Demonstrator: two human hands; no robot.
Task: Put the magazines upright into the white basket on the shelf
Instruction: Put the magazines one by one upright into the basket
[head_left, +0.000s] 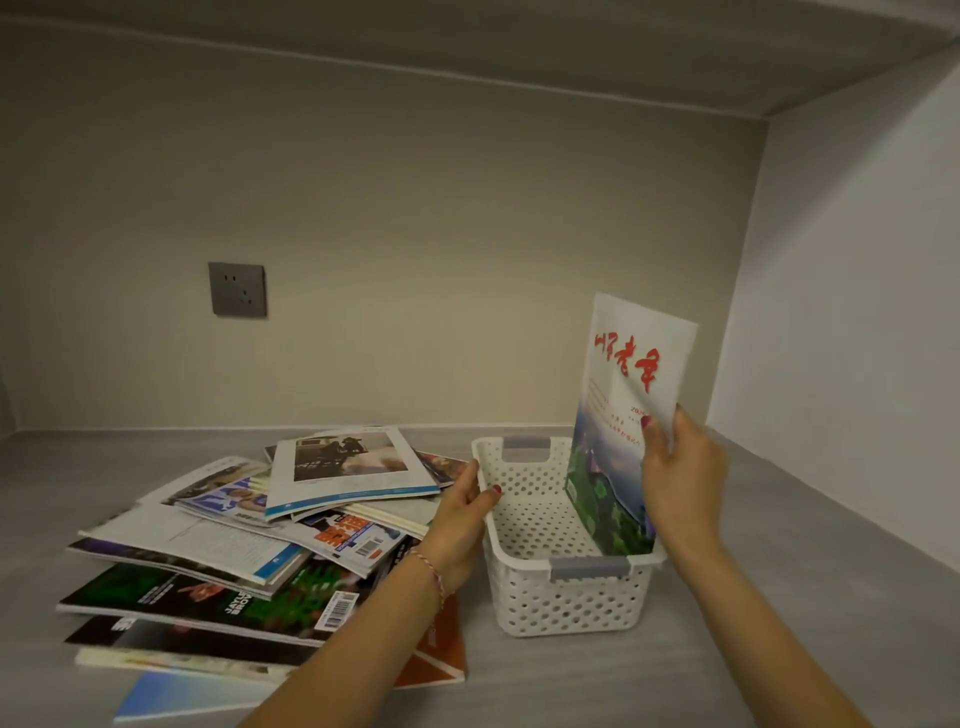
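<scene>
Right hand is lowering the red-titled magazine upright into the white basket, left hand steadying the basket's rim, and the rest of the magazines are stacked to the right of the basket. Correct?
Not quite. The head view shows the magazine pile left of the white basket, not right.

magazine (626, 410) upright in basket (524, 499), hands gripping

A white perforated basket (563, 540) with grey handles stood between the hands. One magazine (621, 421), white-topped with red lettering, stood upright inside along its right wall. Left of the left hand (460, 525) lay a sprawling pile of magazines (249, 551).
</scene>
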